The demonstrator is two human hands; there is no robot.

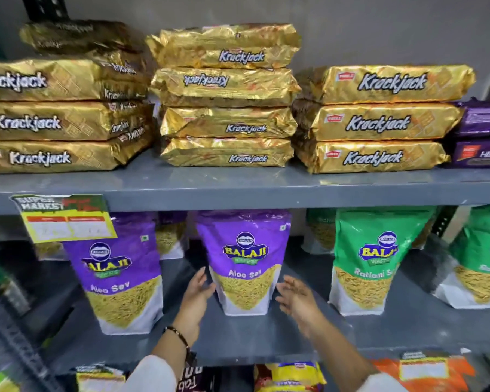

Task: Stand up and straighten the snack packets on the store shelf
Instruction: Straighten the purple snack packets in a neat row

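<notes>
A purple Aloo Sev packet point(245, 258) stands upright in the middle of the grey lower shelf point(238, 338). My left hand point(197, 295) is open just left of its base, fingers near or touching its side. My right hand point(296, 298) is open just right of it, blurred, a small gap away. A second purple Aloo Sev packet point(119, 273) stands to the left, leaning slightly. Two green Ratlami Sev packets point(374, 261) point(481, 264) stand to the right. More packets stand behind in the back row.
The upper shelf point(238, 188) carries three stacks of gold Krackjack packs point(227, 94) and purple biscuit packs point(481, 134) at the right. A yellow price tag point(65, 219) hangs from the shelf edge. Below are more packets point(289, 376). A metal upright point(14, 335) runs at the left.
</notes>
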